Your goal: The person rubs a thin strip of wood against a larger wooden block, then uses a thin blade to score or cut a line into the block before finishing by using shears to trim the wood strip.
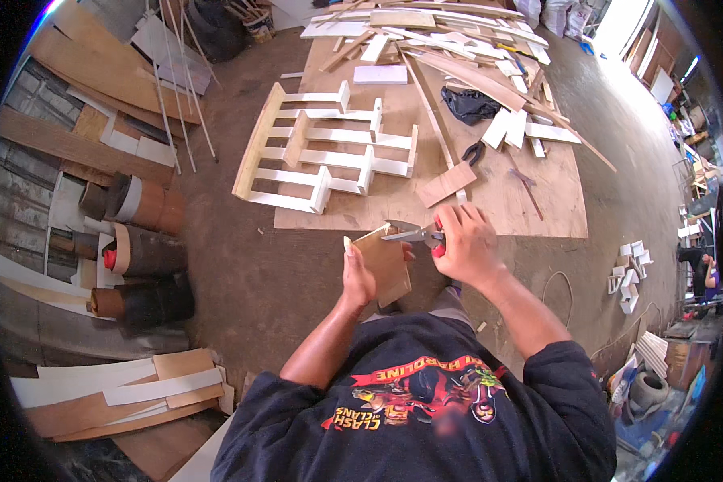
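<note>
Upright in front of my body, a thin brown panel [389, 271] is gripped by my left hand [359, 277], its thumb along the left edge and fingertips showing at the right edge. My right hand [467, 243] is closed round the red handles of a pair of metal shears [412, 234]. The shears' blades are parted and lie at the panel's top edge; whether they touch it I cannot tell. Beyond my hands, a white-and-bare-wood slatted frame [321, 149] rests on a large plywood sheet [550, 215], beside a small wooden block [446, 185] and black-handled pliers [473, 154].
Wood strips and offcuts [474, 60] are heaped over the sheet's far part, near a black plastic bag [467, 104]. Dark rolls of material [149, 249] and stacked boards [136, 394] line the left. White wooden pieces [629, 277] and a person [709, 277] are at right.
</note>
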A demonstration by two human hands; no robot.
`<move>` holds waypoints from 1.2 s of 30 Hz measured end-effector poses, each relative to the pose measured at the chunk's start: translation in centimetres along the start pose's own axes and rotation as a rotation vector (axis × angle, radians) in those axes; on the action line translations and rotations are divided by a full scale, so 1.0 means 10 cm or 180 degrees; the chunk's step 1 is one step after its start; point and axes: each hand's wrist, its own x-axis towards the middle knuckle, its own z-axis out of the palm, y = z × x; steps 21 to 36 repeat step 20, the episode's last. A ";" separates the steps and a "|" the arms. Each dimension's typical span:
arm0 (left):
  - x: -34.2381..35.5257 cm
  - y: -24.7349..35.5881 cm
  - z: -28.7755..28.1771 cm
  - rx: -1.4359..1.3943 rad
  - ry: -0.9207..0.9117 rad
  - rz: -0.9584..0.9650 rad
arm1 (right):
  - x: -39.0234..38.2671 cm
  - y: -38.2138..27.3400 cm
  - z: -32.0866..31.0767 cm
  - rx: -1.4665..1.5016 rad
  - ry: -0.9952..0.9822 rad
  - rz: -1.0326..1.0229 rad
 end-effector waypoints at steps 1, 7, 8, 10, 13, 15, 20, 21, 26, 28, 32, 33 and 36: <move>0.00 0.03 0.01 -0.0085 0.0143 -0.0112 | 0.04 0.01 -0.05 -0.0086 -0.0042 -0.0090; -0.01 0.24 -0.05 0.0613 0.0024 -0.0253 | 0.15 0.08 -0.26 -0.0460 -0.0393 -0.0427; -0.02 0.28 -0.06 0.0848 0.0036 -0.0332 | 0.15 0.08 -0.27 -0.0523 -0.0464 -0.0481; -0.03 0.33 -0.06 0.0935 -0.0066 -0.0289 | 0.11 0.12 -0.22 -0.0502 -0.0556 -0.0499; -0.07 0.30 -0.13 0.0937 -0.0165 -0.0321 | 0.05 0.09 -0.19 -0.0609 -0.0752 -0.0548; -0.09 0.29 -0.15 0.0840 -0.0167 -0.0401 | 0.02 0.09 -0.19 -0.0747 -0.0865 -0.0575; -0.10 0.28 -0.16 0.0800 -0.0137 -0.0641 | 0.02 0.14 -0.19 -0.0688 -0.0904 -0.0630; -0.10 0.28 -0.16 0.0800 -0.0137 -0.0641 | 0.02 0.14 -0.19 -0.0688 -0.0904 -0.0630; -0.10 0.28 -0.16 0.0800 -0.0137 -0.0641 | 0.02 0.14 -0.19 -0.0688 -0.0904 -0.0630; -0.10 0.28 -0.16 0.0800 -0.0137 -0.0641 | 0.02 0.14 -0.19 -0.0688 -0.0904 -0.0630; -0.10 0.28 -0.16 0.0800 -0.0137 -0.0641 | 0.02 0.14 -0.19 -0.0688 -0.0904 -0.0630; -0.10 0.28 -0.16 0.0800 -0.0137 -0.0641 | 0.02 0.14 -0.19 -0.0688 -0.0904 -0.0630; -0.10 0.28 -0.16 0.0800 -0.0137 -0.0641 | 0.02 0.14 -0.19 -0.0688 -0.0904 -0.0630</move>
